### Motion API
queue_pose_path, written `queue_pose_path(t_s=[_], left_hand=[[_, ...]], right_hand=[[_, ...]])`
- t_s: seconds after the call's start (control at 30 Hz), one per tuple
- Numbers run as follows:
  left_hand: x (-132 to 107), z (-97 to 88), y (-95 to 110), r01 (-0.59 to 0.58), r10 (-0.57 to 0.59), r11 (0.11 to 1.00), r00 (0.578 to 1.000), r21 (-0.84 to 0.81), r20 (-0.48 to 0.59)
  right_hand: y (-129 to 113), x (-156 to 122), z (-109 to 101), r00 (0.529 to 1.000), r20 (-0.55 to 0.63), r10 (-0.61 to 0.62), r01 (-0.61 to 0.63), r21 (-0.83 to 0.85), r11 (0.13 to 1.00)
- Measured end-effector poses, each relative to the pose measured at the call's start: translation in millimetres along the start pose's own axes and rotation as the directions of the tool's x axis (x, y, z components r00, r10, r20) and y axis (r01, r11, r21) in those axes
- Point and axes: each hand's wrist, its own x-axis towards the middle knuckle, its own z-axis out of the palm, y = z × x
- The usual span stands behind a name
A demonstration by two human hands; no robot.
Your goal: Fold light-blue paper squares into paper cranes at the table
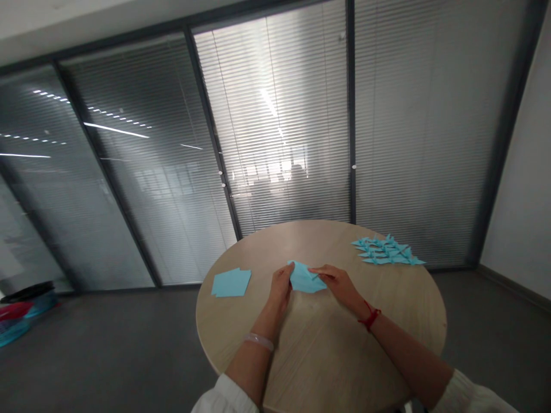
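Note:
A light blue sheet of origami paper (305, 280) is held between my two hands, just above the middle of the round table. My left hand (282, 282) grips its left edge, thumb on top. At the right side, my right hand (338, 281) pinches the paper's edge or corner, where a small raised flap shows. The fingers beneath the sheet are hidden. Left of my hands lies a small stack of flat blue paper sheets (231, 283). Several folded blue paper cranes (387, 250) sit in rows at the table's far right.
The round wooden table (318, 355) stands close to a glass partition with blinds (284, 126). On the floor at far left are a dark-rimmed container (32, 295) and a red and blue item (15, 321). A white wall (520, 201) rises on the right.

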Motion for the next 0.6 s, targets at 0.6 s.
queue_pose_path(t_s=[0.6], left_hand=[[1,-3.3,0,0.031,-0.03,0.985,0.999,0.168,-0.012]], right_hand=[[-8,-1,1,0.998,0.04,-0.047,0.05,-0.094,0.994]])
